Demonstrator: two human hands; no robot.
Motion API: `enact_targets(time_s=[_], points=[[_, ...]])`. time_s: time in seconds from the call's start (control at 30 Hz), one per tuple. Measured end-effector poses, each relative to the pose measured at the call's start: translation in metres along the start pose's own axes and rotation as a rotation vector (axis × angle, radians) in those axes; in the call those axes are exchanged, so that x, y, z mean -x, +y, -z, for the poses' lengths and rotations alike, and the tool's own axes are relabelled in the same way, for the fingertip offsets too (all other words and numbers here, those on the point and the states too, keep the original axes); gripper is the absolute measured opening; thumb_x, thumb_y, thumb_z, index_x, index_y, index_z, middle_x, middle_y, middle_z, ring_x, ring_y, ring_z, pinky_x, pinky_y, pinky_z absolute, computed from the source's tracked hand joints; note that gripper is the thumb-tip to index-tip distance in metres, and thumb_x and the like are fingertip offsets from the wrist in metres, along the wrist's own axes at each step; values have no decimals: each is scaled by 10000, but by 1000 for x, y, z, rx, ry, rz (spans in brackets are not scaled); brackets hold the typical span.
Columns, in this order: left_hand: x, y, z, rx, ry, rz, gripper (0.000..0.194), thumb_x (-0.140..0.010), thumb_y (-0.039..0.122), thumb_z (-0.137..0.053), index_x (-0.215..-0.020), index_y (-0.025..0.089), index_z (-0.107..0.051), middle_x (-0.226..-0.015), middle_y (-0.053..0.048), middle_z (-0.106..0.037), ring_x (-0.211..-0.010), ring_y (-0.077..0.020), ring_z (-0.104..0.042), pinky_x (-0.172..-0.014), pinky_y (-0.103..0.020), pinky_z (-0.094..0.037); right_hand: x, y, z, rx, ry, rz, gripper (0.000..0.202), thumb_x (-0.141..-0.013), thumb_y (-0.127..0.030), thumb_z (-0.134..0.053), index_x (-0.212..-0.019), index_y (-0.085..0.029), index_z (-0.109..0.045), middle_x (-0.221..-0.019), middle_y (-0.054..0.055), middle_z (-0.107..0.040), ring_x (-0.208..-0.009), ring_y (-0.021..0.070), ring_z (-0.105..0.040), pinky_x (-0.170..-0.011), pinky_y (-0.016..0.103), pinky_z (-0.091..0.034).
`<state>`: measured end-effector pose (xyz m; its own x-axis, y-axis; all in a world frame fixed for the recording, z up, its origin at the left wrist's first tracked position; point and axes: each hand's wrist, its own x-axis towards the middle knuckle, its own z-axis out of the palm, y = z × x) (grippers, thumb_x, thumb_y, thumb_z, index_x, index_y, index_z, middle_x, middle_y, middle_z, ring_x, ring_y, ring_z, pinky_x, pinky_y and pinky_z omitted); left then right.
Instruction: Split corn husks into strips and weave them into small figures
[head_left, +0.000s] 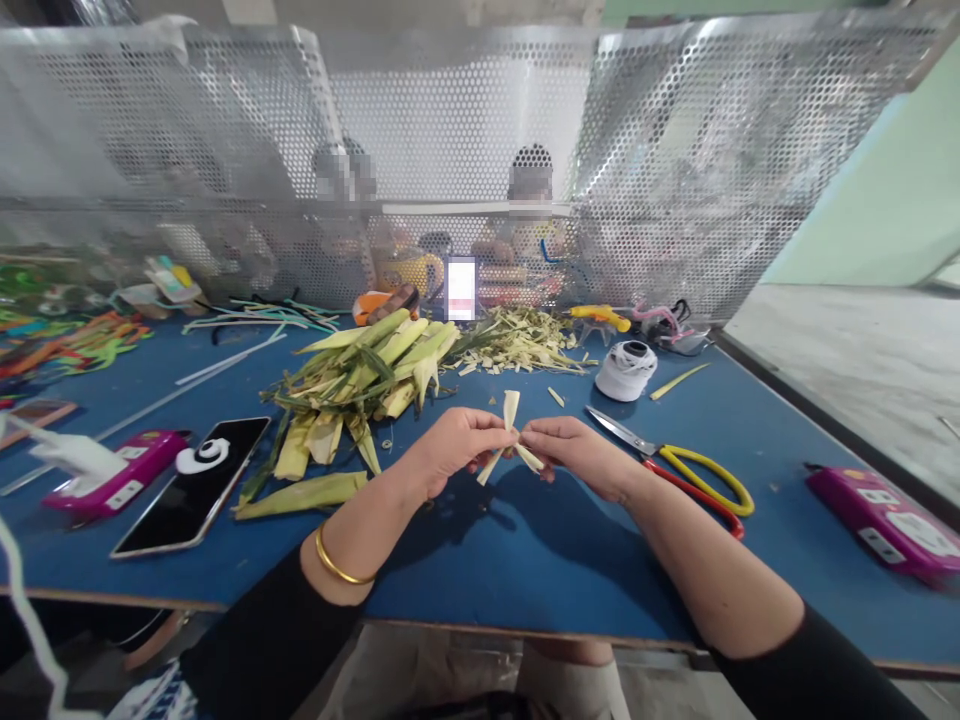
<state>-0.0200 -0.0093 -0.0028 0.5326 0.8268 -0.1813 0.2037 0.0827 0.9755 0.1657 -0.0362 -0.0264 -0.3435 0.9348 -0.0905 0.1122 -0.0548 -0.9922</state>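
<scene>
Above the blue table, my left hand [466, 445] and my right hand [568, 450] meet, fingertips almost touching. Both pinch a small folded piece of pale corn husk [511, 408], with one end pointing up and two ends spread below. A heap of green and yellow husks [375, 370] lies to the left of my hands. Scissors [652, 455] with one yellow and one red handle rest open just right of my right hand. Behind them stands a roll of white tape or cord [626, 371].
A black phone [196, 490] and a purple power strip [124, 475] lie left; another purple power strip [881, 520] is at right. Husk scraps [517, 340] lie before a perforated metal screen [465, 120]. A person's hand [154, 640] shows at lower left.
</scene>
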Motion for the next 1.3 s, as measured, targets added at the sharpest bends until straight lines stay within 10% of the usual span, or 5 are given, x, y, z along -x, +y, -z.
enact_targets(time_s=[0.43, 0.73, 1.1, 1.3], points=[[-10, -2, 9, 140, 117, 161, 186, -590, 289, -770, -629, 152, -650, -644, -43, -674, -611, -132, -581, -606, -251, -426, -1, -1, 11, 356, 224, 126, 288, -789, -448, -608, -683, -180, -620, -503, -41, -514, -498, 109, -456, -527, 250, -331], [-16, -1, 16, 65, 266, 166, 123, -703, 227, -693, -627, 148, -635, -646, -48, -692, -498, -87, -501, -526, -228, -383, 14, -13, 36, 1412, 513, -105, 233, -911, -298, -495, -990, -176, -676, -993, 122, -654, -823, 227, -636, -622, 294, -370], [-14, 5, 18, 146, 316, 183, 121, -742, 179, -665, -643, 158, -598, -693, -53, -686, -552, -109, -587, -518, -231, -384, 119, 43, 72, 1440, 621, -352, 320, -812, -223, -508, -1101, -201, -644, -980, 141, -677, -843, 301, -662, -655, 359, -445], [-14, 1, 18, 165, 307, 163, 129, -702, 178, -667, -631, 170, -559, -649, -37, -656, -547, -100, -559, -499, -222, -354, 121, 52, 95, 1411, 599, -280, 556, -718, -151, -521, -1271, -163, -580, -1045, 160, -700, -859, 294, -670, -702, 345, -458]])
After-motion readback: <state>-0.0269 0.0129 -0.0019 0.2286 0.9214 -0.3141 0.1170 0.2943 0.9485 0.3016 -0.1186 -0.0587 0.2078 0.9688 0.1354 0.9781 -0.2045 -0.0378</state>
